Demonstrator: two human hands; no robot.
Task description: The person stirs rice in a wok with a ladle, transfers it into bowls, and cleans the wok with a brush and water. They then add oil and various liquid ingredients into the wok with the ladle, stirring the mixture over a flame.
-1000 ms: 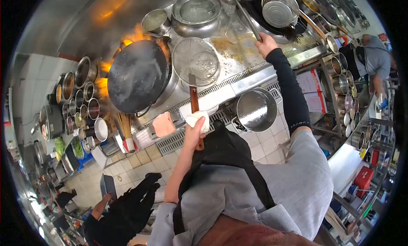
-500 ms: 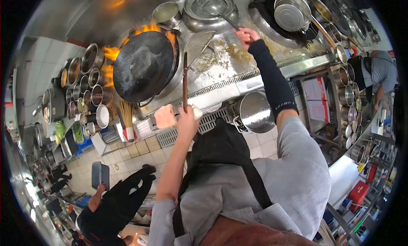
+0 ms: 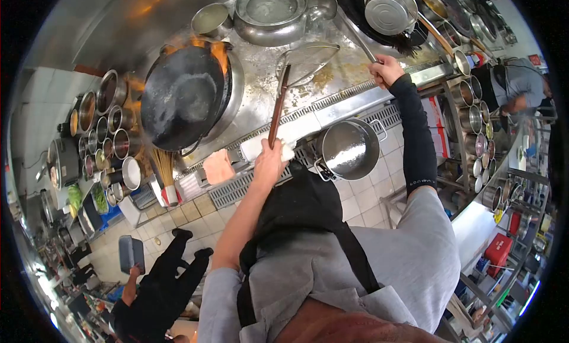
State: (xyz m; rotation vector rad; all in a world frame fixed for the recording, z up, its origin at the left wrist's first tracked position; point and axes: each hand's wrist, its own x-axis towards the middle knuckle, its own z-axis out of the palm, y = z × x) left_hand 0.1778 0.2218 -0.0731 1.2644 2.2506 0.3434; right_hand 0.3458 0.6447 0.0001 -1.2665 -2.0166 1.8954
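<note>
Right of wok [image 3: 184, 97], gripping strainer [image 3: 276, 115] and cloth [image 3: 287, 152] in left hand [image 3: 269, 163], ladle [image 3: 357, 35] by its end in right hand [image 3: 388, 71], probably avoiding heat

bright wide-angle view, orange flame glow, glare on steel, curved blurry edges, black corners

Gap between wok [image 3: 185, 103] and strainer [image 3: 309, 60]

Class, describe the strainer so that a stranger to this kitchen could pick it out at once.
On the steel stove, flames rise behind a big black wok. Right of the wok, the left hand grips the strainer by its long brown handle. Its open wire mesh sets it apart from the solid-bowled ladle in the right hand.
</note>
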